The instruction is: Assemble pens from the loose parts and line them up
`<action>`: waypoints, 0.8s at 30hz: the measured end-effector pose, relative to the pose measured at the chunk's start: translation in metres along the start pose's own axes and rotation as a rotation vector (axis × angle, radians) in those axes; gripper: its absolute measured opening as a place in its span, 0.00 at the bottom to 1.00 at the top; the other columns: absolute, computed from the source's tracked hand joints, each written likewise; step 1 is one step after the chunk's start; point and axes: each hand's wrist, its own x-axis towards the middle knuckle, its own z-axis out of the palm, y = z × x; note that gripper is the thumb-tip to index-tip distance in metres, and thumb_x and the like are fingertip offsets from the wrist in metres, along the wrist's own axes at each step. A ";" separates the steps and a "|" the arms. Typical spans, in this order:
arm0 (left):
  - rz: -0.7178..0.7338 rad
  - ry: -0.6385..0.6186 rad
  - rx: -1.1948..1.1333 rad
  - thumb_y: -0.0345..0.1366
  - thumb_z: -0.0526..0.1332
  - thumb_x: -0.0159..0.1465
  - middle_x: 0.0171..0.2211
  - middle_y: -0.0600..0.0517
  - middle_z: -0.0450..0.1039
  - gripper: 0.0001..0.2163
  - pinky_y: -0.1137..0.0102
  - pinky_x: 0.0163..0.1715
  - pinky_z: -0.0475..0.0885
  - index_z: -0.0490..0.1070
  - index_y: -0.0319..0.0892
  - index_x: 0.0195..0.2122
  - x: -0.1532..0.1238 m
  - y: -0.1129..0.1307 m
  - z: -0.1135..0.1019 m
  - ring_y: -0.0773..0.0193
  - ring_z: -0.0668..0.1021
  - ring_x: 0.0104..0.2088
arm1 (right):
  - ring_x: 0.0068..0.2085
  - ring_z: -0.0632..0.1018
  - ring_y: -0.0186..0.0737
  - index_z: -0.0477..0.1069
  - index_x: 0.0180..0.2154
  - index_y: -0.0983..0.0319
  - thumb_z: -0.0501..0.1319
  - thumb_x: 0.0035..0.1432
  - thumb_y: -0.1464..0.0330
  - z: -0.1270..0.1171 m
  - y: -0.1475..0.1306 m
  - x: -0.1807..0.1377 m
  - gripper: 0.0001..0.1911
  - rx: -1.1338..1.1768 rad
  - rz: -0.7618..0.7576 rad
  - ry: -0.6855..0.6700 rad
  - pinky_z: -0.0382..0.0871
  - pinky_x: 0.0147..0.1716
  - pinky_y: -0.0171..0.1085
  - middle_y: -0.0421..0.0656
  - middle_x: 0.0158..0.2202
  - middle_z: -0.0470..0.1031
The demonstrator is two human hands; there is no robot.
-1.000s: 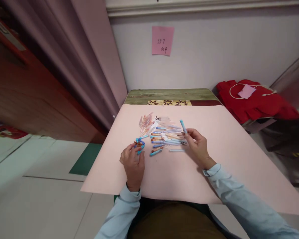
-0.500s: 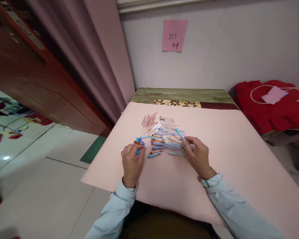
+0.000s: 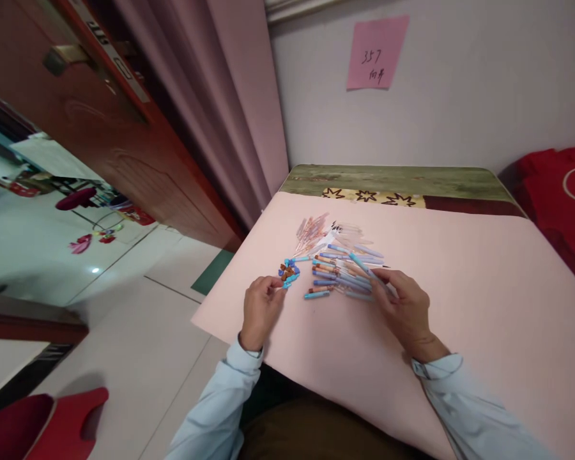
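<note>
A heap of blue, orange and clear pens and pen parts (image 3: pixel 338 265) lies on a pink sheet (image 3: pixel 460 287) covering the table. My right hand (image 3: pixel 405 306) is closed around a light blue pen barrel (image 3: pixel 361 263) at the heap's right edge. My left hand (image 3: pixel 261 303) pinches at a small cluster of blue and orange caps (image 3: pixel 288 273) at the heap's left edge; what sits between the fingertips is too small to name.
A pink note (image 3: pixel 376 51) hangs on the wall behind the table. Red cloth (image 3: pixel 563 198) lies at the right. A pink curtain (image 3: pixel 230 96) and a wooden door (image 3: pixel 100 128) stand at the left. A red stool (image 3: pixel 43 425) is on the floor, lower left.
My right hand lowered the blue barrel from upright to flat against the heap. My left hand stayed by the caps. The view swung left, showing more door and floor.
</note>
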 end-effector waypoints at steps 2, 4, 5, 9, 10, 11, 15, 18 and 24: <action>-0.016 0.018 0.016 0.34 0.63 0.57 0.32 0.52 0.75 0.02 0.67 0.34 0.68 0.72 0.44 0.31 -0.005 0.001 0.007 0.62 0.74 0.32 | 0.38 0.79 0.43 0.77 0.42 0.57 0.62 0.62 0.64 0.000 0.000 -0.001 0.08 -0.023 0.010 0.012 0.72 0.40 0.41 0.43 0.38 0.81; -0.030 0.020 0.032 0.34 0.64 0.56 0.30 0.53 0.73 0.04 0.67 0.34 0.68 0.71 0.44 0.32 -0.007 0.003 0.012 0.61 0.73 0.31 | 0.37 0.79 0.43 0.77 0.42 0.57 0.62 0.61 0.63 0.000 0.001 -0.003 0.09 -0.036 0.016 0.026 0.72 0.39 0.41 0.43 0.38 0.81; -0.035 0.016 0.033 0.34 0.64 0.56 0.29 0.54 0.73 0.05 0.67 0.34 0.68 0.70 0.44 0.32 -0.007 0.003 0.014 0.61 0.73 0.31 | 0.38 0.79 0.43 0.77 0.42 0.57 0.62 0.61 0.63 0.000 0.002 -0.003 0.09 -0.036 0.014 0.026 0.72 0.39 0.41 0.43 0.38 0.81; -0.025 -0.004 0.024 0.34 0.64 0.56 0.29 0.54 0.73 0.04 0.67 0.34 0.68 0.70 0.44 0.31 -0.007 0.000 0.015 0.62 0.73 0.31 | 0.39 0.80 0.43 0.78 0.41 0.57 0.61 0.62 0.63 0.001 0.002 -0.004 0.09 -0.027 -0.004 0.001 0.72 0.40 0.41 0.43 0.38 0.81; -0.015 -0.007 0.028 0.33 0.64 0.57 0.29 0.53 0.73 0.03 0.66 0.35 0.68 0.70 0.44 0.31 -0.007 -0.001 0.014 0.61 0.73 0.31 | 0.39 0.80 0.44 0.78 0.41 0.57 0.61 0.62 0.63 0.001 0.002 -0.004 0.09 -0.028 -0.011 -0.003 0.73 0.40 0.41 0.44 0.38 0.81; -0.006 -0.011 0.029 0.33 0.63 0.57 0.29 0.53 0.73 0.02 0.66 0.35 0.68 0.70 0.44 0.31 -0.009 -0.002 0.013 0.61 0.73 0.31 | 0.39 0.80 0.44 0.78 0.42 0.57 0.61 0.62 0.64 0.002 0.001 -0.004 0.09 -0.029 -0.021 -0.007 0.73 0.40 0.41 0.44 0.38 0.81; 0.007 -0.019 -0.070 0.34 0.63 0.58 0.29 0.53 0.73 0.02 0.67 0.33 0.69 0.72 0.44 0.33 -0.012 0.007 0.008 0.63 0.74 0.29 | 0.39 0.81 0.43 0.78 0.42 0.56 0.61 0.61 0.66 0.000 -0.004 0.000 0.09 -0.021 -0.085 -0.036 0.73 0.40 0.42 0.43 0.38 0.82; -0.002 -0.015 -0.297 0.36 0.64 0.58 0.33 0.51 0.75 0.05 0.67 0.36 0.73 0.74 0.43 0.36 -0.007 0.031 0.011 0.64 0.76 0.32 | 0.39 0.81 0.43 0.78 0.43 0.56 0.61 0.61 0.68 -0.003 -0.008 0.003 0.09 -0.022 -0.129 -0.073 0.72 0.38 0.42 0.43 0.38 0.82; -0.248 -0.177 -0.908 0.41 0.68 0.57 0.27 0.52 0.77 0.12 0.65 0.34 0.80 0.72 0.41 0.38 0.009 0.079 0.031 0.61 0.82 0.31 | 0.43 0.81 0.44 0.78 0.45 0.55 0.60 0.62 0.68 -0.006 -0.006 0.005 0.11 -0.016 -0.179 -0.115 0.72 0.42 0.43 0.43 0.41 0.82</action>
